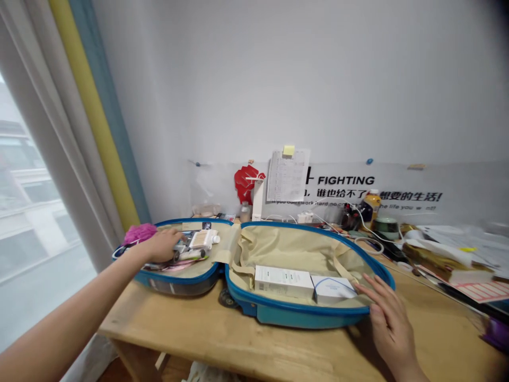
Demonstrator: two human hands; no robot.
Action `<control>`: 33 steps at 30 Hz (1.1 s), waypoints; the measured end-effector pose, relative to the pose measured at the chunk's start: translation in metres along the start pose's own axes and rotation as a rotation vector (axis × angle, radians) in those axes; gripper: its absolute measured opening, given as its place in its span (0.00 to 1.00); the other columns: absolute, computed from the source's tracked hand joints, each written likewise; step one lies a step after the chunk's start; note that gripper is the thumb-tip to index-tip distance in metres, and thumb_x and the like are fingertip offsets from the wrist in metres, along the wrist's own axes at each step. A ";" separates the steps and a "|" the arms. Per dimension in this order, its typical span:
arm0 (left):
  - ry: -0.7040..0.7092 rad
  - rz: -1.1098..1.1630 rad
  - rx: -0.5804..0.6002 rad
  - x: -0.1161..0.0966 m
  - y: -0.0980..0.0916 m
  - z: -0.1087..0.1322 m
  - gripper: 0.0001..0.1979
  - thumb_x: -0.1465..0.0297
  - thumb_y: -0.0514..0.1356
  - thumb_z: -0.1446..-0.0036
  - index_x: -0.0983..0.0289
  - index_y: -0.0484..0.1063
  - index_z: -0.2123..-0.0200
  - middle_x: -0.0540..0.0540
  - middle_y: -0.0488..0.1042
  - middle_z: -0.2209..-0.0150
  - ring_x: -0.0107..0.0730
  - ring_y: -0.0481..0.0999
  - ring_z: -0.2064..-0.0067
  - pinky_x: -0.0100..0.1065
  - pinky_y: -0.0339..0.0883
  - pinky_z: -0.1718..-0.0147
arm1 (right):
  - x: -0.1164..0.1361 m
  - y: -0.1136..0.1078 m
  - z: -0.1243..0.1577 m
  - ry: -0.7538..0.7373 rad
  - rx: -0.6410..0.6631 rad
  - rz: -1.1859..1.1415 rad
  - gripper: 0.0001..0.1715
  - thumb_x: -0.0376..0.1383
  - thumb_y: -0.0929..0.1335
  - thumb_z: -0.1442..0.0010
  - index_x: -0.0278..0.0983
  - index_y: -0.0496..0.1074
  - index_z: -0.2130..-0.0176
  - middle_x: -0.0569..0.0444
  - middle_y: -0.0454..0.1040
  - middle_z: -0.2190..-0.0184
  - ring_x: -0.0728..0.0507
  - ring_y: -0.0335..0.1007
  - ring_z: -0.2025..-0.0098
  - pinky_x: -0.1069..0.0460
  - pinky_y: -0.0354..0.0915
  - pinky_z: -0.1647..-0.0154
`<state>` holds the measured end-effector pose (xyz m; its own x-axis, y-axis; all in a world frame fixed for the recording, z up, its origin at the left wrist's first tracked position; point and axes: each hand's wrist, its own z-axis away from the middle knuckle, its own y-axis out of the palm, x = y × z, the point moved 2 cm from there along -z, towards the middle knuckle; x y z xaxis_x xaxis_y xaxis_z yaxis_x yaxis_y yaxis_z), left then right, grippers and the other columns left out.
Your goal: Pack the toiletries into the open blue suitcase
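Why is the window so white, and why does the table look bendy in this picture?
In the head view, the window is washed out by bright daylight, so the buildings outside look pale. The wide lens curves the edge of the wooden table and makes the left arm look huge near the corner. The top right corner turns dark.

Items (194,245) under the left hand (159,245) — partly hidden, too small to name.

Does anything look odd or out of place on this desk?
Mainly the open blue suitcase lying on the wooden desk, its wheel showing: luggage rarely sits there. One half is crowded around the left hand, while the other holds only two white boxes near the right hand.
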<state>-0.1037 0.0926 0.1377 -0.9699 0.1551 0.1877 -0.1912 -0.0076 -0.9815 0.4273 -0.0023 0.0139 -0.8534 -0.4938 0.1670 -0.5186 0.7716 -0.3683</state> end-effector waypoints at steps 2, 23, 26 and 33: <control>-0.124 -0.055 0.079 0.037 0.018 0.007 0.32 0.75 0.59 0.62 0.59 0.70 0.47 0.63 0.69 0.43 0.54 0.67 0.41 0.48 0.61 0.44 | 0.000 0.000 0.000 0.002 0.006 0.002 0.19 0.39 0.58 0.35 0.40 0.73 0.53 0.48 0.73 0.47 0.36 0.64 0.40 0.38 0.63 0.44; 0.582 0.510 -0.029 -0.171 -0.074 0.007 0.29 0.56 0.65 0.49 0.57 0.63 0.46 0.55 0.75 0.50 0.41 0.75 0.50 0.35 0.66 0.53 | -0.004 0.000 0.003 0.011 0.018 0.021 0.20 0.40 0.57 0.35 0.41 0.73 0.51 0.48 0.72 0.46 0.36 0.63 0.40 0.38 0.63 0.44; 0.733 0.474 0.022 -0.225 -0.065 -0.007 0.28 0.56 0.65 0.48 0.60 0.65 0.47 0.57 0.74 0.49 0.40 0.74 0.50 0.35 0.66 0.53 | -0.003 0.000 0.003 -0.006 0.015 0.025 0.20 0.39 0.58 0.35 0.40 0.72 0.51 0.48 0.72 0.46 0.36 0.64 0.40 0.38 0.63 0.45; 0.800 0.202 0.195 -0.271 -0.026 -0.022 0.31 0.52 0.64 0.49 0.64 0.68 0.48 0.63 0.72 0.48 0.47 0.73 0.49 0.39 0.68 0.54 | 0.002 -0.001 0.000 -0.012 0.005 0.013 0.19 0.38 0.58 0.35 0.40 0.72 0.52 0.47 0.73 0.47 0.36 0.64 0.40 0.38 0.63 0.44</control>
<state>0.1673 0.0722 0.1114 -0.6038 0.7838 -0.1455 -0.1194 -0.2694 -0.9556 0.4262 -0.0041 0.0145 -0.8595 -0.4882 0.1515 -0.5069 0.7761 -0.3753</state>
